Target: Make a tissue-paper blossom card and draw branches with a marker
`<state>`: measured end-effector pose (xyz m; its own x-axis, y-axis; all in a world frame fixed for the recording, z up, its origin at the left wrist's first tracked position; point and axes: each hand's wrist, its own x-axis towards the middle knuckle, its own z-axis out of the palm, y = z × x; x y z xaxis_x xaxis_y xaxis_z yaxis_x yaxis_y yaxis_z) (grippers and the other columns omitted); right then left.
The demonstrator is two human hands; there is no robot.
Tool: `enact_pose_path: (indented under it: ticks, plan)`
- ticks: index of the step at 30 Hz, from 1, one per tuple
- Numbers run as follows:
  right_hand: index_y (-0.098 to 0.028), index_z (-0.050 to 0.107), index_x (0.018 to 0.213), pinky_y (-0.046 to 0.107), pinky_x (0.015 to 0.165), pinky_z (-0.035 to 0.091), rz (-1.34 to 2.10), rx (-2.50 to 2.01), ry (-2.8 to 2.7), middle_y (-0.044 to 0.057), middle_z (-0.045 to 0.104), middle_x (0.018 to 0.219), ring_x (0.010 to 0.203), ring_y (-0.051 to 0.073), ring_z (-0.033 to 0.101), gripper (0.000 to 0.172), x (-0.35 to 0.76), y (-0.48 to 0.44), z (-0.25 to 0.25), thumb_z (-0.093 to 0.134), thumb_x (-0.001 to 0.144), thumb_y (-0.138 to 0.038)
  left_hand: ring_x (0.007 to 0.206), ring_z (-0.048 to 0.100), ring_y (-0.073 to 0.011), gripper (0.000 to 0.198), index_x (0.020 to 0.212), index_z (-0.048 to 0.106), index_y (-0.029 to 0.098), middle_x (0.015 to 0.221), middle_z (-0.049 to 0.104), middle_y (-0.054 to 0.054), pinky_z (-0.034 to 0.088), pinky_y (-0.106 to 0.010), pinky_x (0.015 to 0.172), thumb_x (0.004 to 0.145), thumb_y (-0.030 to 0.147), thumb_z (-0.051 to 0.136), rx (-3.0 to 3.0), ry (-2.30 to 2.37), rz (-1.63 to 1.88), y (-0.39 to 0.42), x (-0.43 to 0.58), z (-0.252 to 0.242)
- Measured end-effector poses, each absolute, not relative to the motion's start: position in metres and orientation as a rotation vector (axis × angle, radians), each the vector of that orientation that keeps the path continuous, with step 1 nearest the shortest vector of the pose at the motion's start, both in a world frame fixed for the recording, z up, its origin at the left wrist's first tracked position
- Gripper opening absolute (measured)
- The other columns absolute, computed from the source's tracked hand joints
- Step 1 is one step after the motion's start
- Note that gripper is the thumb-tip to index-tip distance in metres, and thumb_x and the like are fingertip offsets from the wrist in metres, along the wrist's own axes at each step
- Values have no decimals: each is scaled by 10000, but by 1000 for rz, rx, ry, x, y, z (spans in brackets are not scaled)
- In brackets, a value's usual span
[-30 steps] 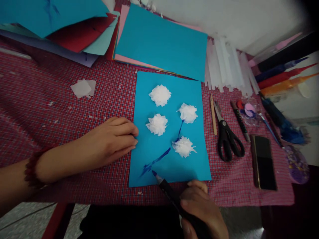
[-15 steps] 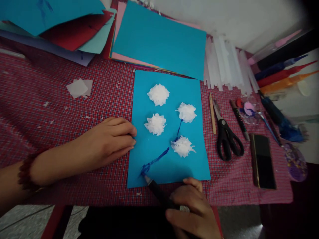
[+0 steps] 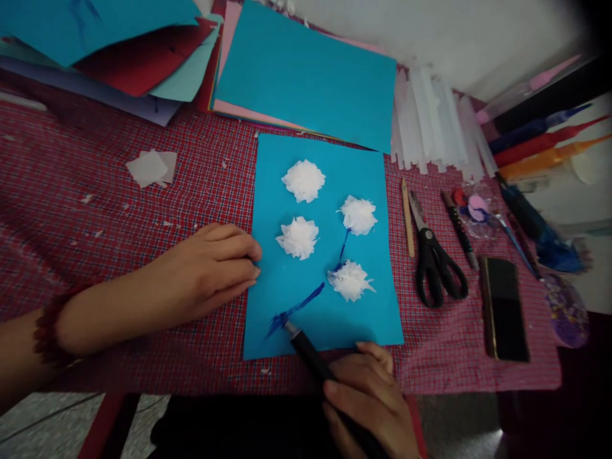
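1. The marker pen (image 3: 308, 352) lies low on the blue sheet (image 3: 373, 306). Its long axis runs from 4 o'clock up to 10 o'clock, and its tip meets the lower end of the dark blue stroke (image 3: 299, 308).
2. The right hand (image 3: 370, 401) is closed around the pen's rear, so the tip lies at 10 o'clock from it. This hand is the nearer one to the stroke.
3. The stroke climbs towards 2 o'clock, to the lowest tissue flower (image 3: 350, 280).
4. The left hand (image 3: 210, 268) lies palm down at 9 o'clock, holding nothing, with its fingertips on the sheet's left edge.
5. Scissors (image 3: 433, 261) and a phone (image 3: 505, 309) lie well apart at 3 o'clock on the checked cloth (image 3: 95, 223).
6. The pen's back end is hidden in the fist, and the frame's lower edge cuts off the right hand. I cannot tell whether the tip presses on the paper.
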<state>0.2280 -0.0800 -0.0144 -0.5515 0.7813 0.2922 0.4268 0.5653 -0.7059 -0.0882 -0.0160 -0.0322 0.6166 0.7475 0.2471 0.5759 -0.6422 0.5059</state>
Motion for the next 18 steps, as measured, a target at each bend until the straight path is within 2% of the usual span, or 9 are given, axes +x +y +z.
enact_pose_path:
  ticks: [9, 14, 18]
  plan:
    - [-237, 603, 1144, 457, 935, 444, 838, -1117, -1971, -7, 657, 849, 756, 172, 649, 388, 223, -89, -24, 598, 814, -32, 1006, 547, -193, 100, 1030, 603, 219, 1101, 588, -38, 420, -348, 883, 957, 172, 554, 2463, 1040, 585, -15, -96, -35]
    - [-279, 626, 1137, 501, 926, 509, 925, -1094, -1579, 7, 670, 831, 826, 214, 661, 215, 229, -91, -35, 585, 925, -267, 970, 550, -178, 93, 1023, 613, 204, 1086, 578, -21, 421, -346, 869, 961, 183, 547, 2509, 1019, 603, -17, -93, -38]
    - [-295, 634, 1105, 410, 772, 573, 1034, -1114, -1291, 11, 678, 847, 763, 197, 667, 223, 237, -85, -35, 659, 904, -389, 1023, 528, -174, 171, 1015, 629, 165, 1120, 565, -12, 398, -354, 958, 1004, 214, 466, 2526, 1117, 519, -15, -93, -35]
